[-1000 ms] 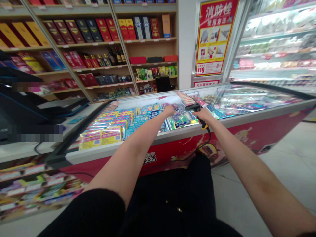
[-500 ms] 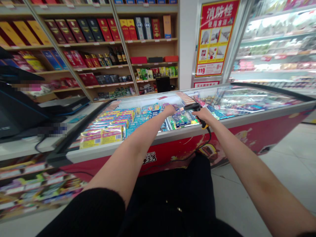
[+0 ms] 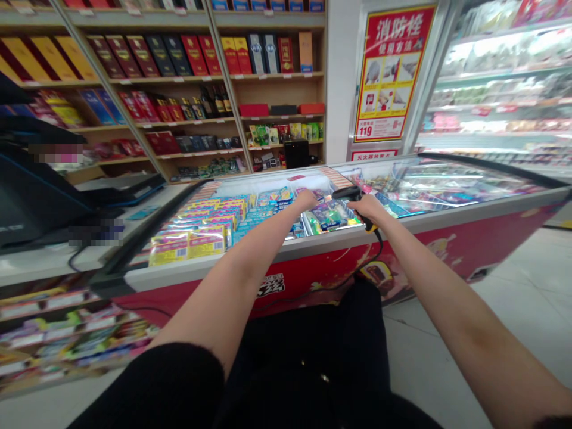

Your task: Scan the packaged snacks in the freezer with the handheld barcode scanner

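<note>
My right hand (image 3: 367, 207) is wrapped round the grip of a black barcode scanner (image 3: 347, 193) with a yellow-tipped handle. The scanner's head points left, and its cable hangs down over the front of the freezer. Reaching into the open chest freezer (image 3: 286, 245), my left hand (image 3: 306, 200) is closed among wrapped ice creams (image 3: 328, 215). Its fingertips are hidden, so what it grips cannot be made out. Purple and green wrappers lie just beyond and below it. Left of my forearm, yellow-and-pink packets (image 3: 208, 238) and blue packets (image 3: 254, 221) stand in rows.
A counter (image 3: 174, 190) with dark checkout equipment (image 3: 40, 196) adjoins the freezer at left. Behind stand shelves (image 3: 279, 76) of boxes and bottles. A red fire-hydrant poster (image 3: 393, 74) hangs on the wall; a lit display fridge (image 3: 496, 89) is at right.
The view has shifted slightly, so the surroundings sit a little further right. Both hands stay almost in place, and the scanner remains in my right hand.
</note>
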The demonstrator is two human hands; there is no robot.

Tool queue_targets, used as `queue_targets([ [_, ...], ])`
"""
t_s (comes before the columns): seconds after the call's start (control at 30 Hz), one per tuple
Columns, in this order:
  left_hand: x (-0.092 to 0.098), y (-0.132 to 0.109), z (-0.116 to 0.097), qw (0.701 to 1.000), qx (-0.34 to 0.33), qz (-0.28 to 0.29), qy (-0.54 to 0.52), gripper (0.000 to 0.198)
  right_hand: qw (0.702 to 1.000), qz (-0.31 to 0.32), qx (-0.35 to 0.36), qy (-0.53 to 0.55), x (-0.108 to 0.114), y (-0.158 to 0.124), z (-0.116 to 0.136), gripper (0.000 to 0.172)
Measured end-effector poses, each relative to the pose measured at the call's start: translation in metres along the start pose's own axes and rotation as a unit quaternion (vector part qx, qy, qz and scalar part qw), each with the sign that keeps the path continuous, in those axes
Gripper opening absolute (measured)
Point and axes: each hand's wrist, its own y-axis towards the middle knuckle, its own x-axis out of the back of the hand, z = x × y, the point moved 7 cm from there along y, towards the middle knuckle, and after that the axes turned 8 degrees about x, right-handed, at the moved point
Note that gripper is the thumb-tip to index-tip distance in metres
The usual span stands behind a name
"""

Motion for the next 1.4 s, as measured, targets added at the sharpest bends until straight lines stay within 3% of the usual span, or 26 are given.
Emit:
queue_targets([
  [0.33, 0.019, -0.024, 0.032, 0.999, -0.006, -0.02, -0.045, 0.026, 1.0, 0.008, 0.01, 0.027, -0.018, -0.001, 0.011, 0.028],
  [0.53, 0.03, -0.057, 0.064, 0.999, -0.018, -0.031, 0.01, 0.025, 1.0, 0.013, 0.005, 0.023, -0.033, -0.001, 0.017, 0.026],
  [0.8, 0.017, -0.093, 0.1, 0.998, 0.003, -0.033, 0.053, 0.031, 0.999, 0.03, 0.009, 0.013, -0.062, -0.009, 0.037, 0.025],
  [1.0, 0.009, -0.099, 0.099, 0.993, -0.003, -0.084, 0.085, 0.017, 0.999, 0.036, 0.024, 0.014, -0.068, -0.012, 0.045, 0.024],
  [1.23, 0.009, -0.101, 0.095, 0.991, 0.026, -0.047, 0.122, 0.022, 0.999, 0.025, 0.011, 0.019, -0.053, -0.011, 0.034, 0.027],
  [1.4, 0.016, -0.098, 0.077, 0.991, 0.025, -0.05, 0.122, 0.033, 0.999, 0.025, 0.017, 0.03, -0.047, -0.007, 0.024, 0.024],
])
